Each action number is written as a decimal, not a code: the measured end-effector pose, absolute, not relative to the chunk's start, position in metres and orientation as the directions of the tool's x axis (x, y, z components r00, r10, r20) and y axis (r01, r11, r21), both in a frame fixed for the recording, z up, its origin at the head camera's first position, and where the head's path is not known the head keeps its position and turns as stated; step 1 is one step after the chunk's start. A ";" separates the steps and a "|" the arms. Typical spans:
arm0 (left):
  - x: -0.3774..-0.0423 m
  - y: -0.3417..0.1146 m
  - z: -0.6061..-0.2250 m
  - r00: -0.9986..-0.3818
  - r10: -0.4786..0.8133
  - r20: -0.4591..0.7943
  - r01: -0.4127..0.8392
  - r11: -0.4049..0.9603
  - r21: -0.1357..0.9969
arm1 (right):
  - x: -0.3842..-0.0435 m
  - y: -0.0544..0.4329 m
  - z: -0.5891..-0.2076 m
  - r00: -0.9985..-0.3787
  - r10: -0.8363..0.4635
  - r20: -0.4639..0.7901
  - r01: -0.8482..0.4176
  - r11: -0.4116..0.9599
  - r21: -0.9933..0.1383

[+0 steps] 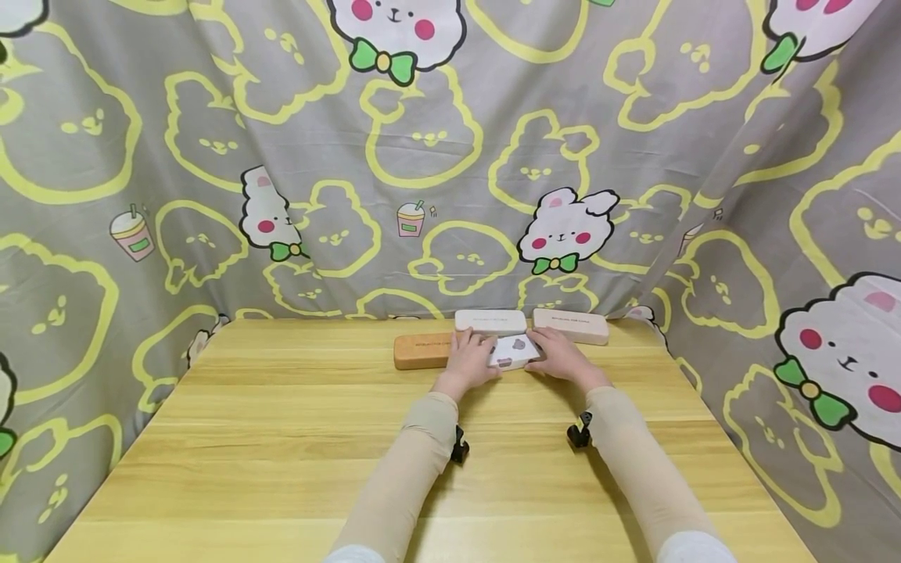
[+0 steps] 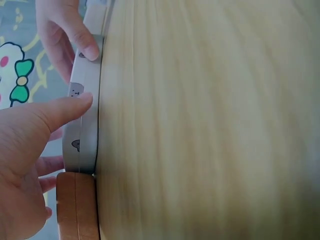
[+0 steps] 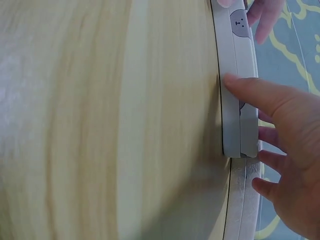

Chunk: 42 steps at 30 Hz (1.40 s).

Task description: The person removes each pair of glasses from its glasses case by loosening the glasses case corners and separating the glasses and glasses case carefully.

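A white glasses case with grey bear prints [image 1: 514, 350] lies on the table near its back edge, between the two hands. My left hand [image 1: 472, 360] grips its left part, thumb on the front side and fingers at the back. The right hand [image 1: 559, 358] holds the right part in the same way; in the right wrist view its thumb lies on the seamed front side of the bear-print case [image 3: 230, 115]. An orange-brown case [image 1: 421, 352] touches or nearly touches the left end, partly hidden behind the left hand.
Directly behind stands a white case [image 1: 490, 321] with faint lettering, and a pale pink case [image 1: 572, 326] lies to its right. The wooden table [image 1: 296, 438] reaches back to a grey patterned curtain [image 1: 429, 188], which also hangs along both sides.
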<state>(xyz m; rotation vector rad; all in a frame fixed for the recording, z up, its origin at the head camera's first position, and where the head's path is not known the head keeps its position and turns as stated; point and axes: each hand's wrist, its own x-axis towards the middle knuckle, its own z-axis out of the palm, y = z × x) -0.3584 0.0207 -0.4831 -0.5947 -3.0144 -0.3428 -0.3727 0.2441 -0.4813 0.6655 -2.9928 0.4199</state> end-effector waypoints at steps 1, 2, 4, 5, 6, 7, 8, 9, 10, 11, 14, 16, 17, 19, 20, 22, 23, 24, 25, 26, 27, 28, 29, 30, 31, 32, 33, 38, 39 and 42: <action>-0.358 0.021 -0.484 -0.926 0.367 0.089 0.377 0.903 0.206 | -0.373 0.244 -0.481 -0.909 -0.405 0.097 -0.416 0.872 -0.256; -0.359 0.021 -0.484 -0.927 0.365 0.085 0.375 0.904 0.205 | -0.373 0.243 -0.481 -0.908 -0.407 0.096 -0.418 0.873 -0.252; -0.358 0.022 -0.484 -0.929 0.361 0.082 0.370 0.908 0.199 | -0.373 0.243 -0.481 -0.909 -0.407 0.095 -0.417 0.874 -0.250; -0.358 0.022 -0.484 -0.929 0.360 0.084 0.369 0.908 0.196 | -0.373 0.243 -0.481 -0.907 -0.408 0.101 -0.420 0.873 -0.247; -0.358 0.022 -0.483 -0.929 0.360 0.086 0.370 0.908 0.194 | -0.372 0.243 -0.481 -0.907 -0.408 0.104 -0.420 0.872 -0.250; -0.358 0.023 -0.483 -0.929 0.360 0.087 0.370 0.909 0.189 | -0.372 0.243 -0.481 -0.906 -0.410 0.110 -0.424 0.872 -0.246; -0.357 0.023 -0.483 -0.928 0.361 0.088 0.372 0.909 0.187 | -0.372 0.243 -0.481 -0.904 -0.412 0.117 -0.428 0.870 -0.243; -0.357 0.023 -0.482 -0.928 0.361 0.089 0.372 0.910 0.182 | -0.372 0.243 -0.481 -0.904 -0.411 0.121 -0.428 0.870 -0.246; -0.357 0.023 -0.482 -0.928 0.362 0.091 0.373 0.911 0.178 | -0.372 0.243 -0.481 -0.902 -0.413 0.130 -0.432 0.868 -0.245; -0.356 0.023 -0.482 -0.927 0.364 0.091 0.374 0.910 0.176 | -0.371 0.244 -0.481 -0.899 -0.415 0.138 -0.437 0.865 -0.245; -0.356 0.024 -0.481 -0.925 0.367 0.096 0.378 0.909 0.172 | -0.372 0.245 -0.480 -0.894 -0.421 0.152 -0.447 0.862 -0.240; -0.356 0.024 -0.481 -0.924 0.370 0.099 0.382 0.908 0.174 | -0.372 0.246 -0.480 -0.891 -0.427 0.155 -0.453 0.862 -0.229; -0.356 0.024 -0.481 -0.924 0.370 0.099 0.382 0.907 0.177 | -0.372 0.246 -0.479 -0.889 -0.430 0.155 -0.456 0.862 -0.223; -0.355 0.024 -0.480 -0.924 0.371 0.097 0.383 0.906 0.180 | -0.372 0.247 -0.479 -0.888 -0.435 0.150 -0.458 0.863 -0.211; -0.355 0.024 -0.480 -0.924 0.371 0.095 0.382 0.906 0.182 | -0.372 0.247 -0.479 -0.888 -0.436 0.148 -0.459 0.863 -0.209; -0.355 0.025 -0.480 -0.924 0.370 0.093 0.381 0.906 0.183 | -0.371 0.247 -0.479 -0.887 -0.438 0.147 -0.460 0.863 -0.209; -0.355 0.025 -0.480 -0.924 0.370 0.093 0.381 0.906 0.184 | -0.371 0.247 -0.478 -0.887 -0.438 0.148 -0.461 0.862 -0.210; -0.355 0.025 -0.480 -0.924 0.370 0.095 0.382 0.906 0.184 | -0.370 0.247 -0.478 -0.887 -0.436 0.150 -0.460 0.863 -0.211; -0.355 0.025 -0.480 -0.924 0.370 0.098 0.382 0.905 0.185 | -0.370 0.247 -0.478 -0.889 -0.433 0.152 -0.457 0.863 -0.216; -0.355 0.025 -0.479 -0.923 0.371 0.100 0.383 0.905 0.185 | -0.370 0.248 -0.478 -0.889 -0.431 0.156 -0.456 0.863 -0.217; -0.355 0.025 -0.479 -0.923 0.371 0.101 0.384 0.905 0.185 | -0.369 0.248 -0.477 -0.890 -0.428 0.157 -0.454 0.864 -0.220; -0.355 0.025 -0.478 -0.923 0.371 0.100 0.384 0.905 0.183 | -0.369 0.247 -0.477 -0.891 -0.425 0.160 -0.452 0.864 -0.221; -0.354 0.025 -0.477 -0.923 0.371 0.101 0.384 0.905 0.184 | -0.369 0.248 -0.476 -0.892 -0.423 0.162 -0.451 0.865 -0.221; -0.354 0.025 -0.476 -0.923 0.371 0.103 0.384 0.905 0.184 | -0.369 0.248 -0.475 -0.891 -0.422 0.165 -0.451 0.865 -0.219; -0.353 0.025 -0.475 -0.923 0.371 0.102 0.384 0.905 0.184 | -0.368 0.248 -0.474 -0.891 -0.422 0.169 -0.451 0.865 -0.219; -0.353 0.025 -0.474 -0.923 0.371 0.101 0.384 0.905 0.182 | -0.368 0.248 -0.473 -0.891 -0.421 0.172 -0.451 0.865 -0.221; -0.352 0.025 -0.473 -0.923 0.372 0.103 0.385 0.905 0.181 | -0.367 0.248 -0.472 -0.890 -0.422 0.174 -0.452 0.864 -0.221; -0.349 0.026 -0.468 -0.918 0.380 0.114 0.395 0.901 0.180 | -0.363 0.250 -0.467 -0.888 -0.421 0.184 -0.455 0.860 -0.231; -0.348 0.026 -0.468 -0.917 0.382 0.117 0.398 0.899 0.181 | -0.362 0.251 -0.466 -0.886 -0.425 0.187 -0.460 0.859 -0.224; -0.347 0.027 -0.467 -0.914 0.387 0.123 0.405 0.896 0.184 | -0.360 0.252 -0.464 -0.883 -0.427 0.194 -0.464 0.858 -0.221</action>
